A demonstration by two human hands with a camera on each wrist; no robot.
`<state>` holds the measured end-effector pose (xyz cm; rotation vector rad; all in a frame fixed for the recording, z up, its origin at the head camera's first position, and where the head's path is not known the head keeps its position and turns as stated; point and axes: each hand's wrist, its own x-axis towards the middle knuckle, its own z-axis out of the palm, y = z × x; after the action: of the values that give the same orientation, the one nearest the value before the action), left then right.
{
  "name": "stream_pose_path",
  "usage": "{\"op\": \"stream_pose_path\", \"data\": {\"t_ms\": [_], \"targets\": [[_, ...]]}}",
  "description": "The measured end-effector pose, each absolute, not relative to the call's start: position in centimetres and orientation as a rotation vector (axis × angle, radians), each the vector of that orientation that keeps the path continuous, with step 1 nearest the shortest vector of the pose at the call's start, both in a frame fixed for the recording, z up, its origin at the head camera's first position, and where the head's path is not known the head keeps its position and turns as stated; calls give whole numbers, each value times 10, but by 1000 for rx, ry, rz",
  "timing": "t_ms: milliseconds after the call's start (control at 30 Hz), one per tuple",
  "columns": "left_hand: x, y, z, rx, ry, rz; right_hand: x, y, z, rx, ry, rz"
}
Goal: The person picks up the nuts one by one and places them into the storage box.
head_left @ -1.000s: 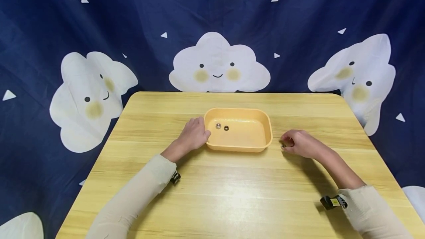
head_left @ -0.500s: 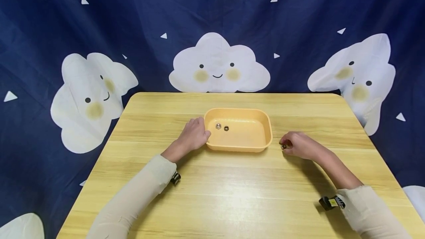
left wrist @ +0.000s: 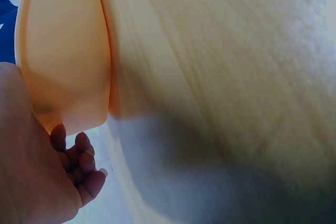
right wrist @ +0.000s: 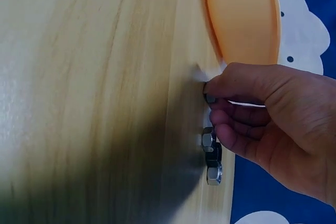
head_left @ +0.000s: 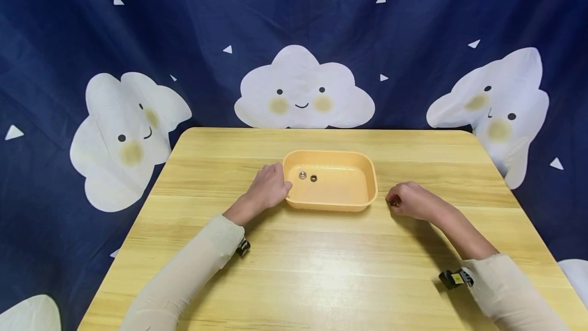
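A shallow orange plastic tray (head_left: pixel 331 206) stands on the table, with a silver hex nut (head_left: pixel 302 175) and a darker hex nut (head_left: pixel 314 178) lying at its left end. My left hand (head_left: pixel 268 186) grips the tray's left end, thumb over the rim; in the left wrist view the fingers (left wrist: pixel 86 177) curl by the tray's end. To the right of the tray, my right hand (head_left: pixel 418 201) pinches a dark nut (right wrist: pixel 210 97) between thumb and fingers, close over the table. Below those fingertips in the right wrist view are a silver nut (right wrist: pixel 208 139), a black nut (right wrist: pixel 213 156) and another silver nut (right wrist: pixel 214 174).
The light wood table (head_left: pixel 321 269) has rounded far corners. Behind it hangs a dark blue curtain (head_left: pixel 206 9) with white clouds. A small black device (head_left: pixel 455 279) sits at the right cuff, and another black device (head_left: pixel 243 246) at the left.
My right hand has shifted slightly left, and its thumb and fingers have drawn closer together around the nut. The left hand and the tray stay in place.
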<state>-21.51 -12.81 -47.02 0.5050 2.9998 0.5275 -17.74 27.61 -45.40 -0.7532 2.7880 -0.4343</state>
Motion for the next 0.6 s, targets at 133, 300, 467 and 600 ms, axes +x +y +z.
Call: {"op": "stream_pose_path", "data": {"t_ms": [133,300,467,600], "targets": [[-216,-128,-471,509,3001,533,-178,276,-457,-734,2784,-445],[-217,-127,-472,519,3013,539,-178,277,-461,-712,2795,-502],[-217,-127,-473,526,3016,537,-177,277,-465,-700,2781,-576],[-217,-127,-472,513,3012,522,-178,278,-467,-716,2778,-619]]}}
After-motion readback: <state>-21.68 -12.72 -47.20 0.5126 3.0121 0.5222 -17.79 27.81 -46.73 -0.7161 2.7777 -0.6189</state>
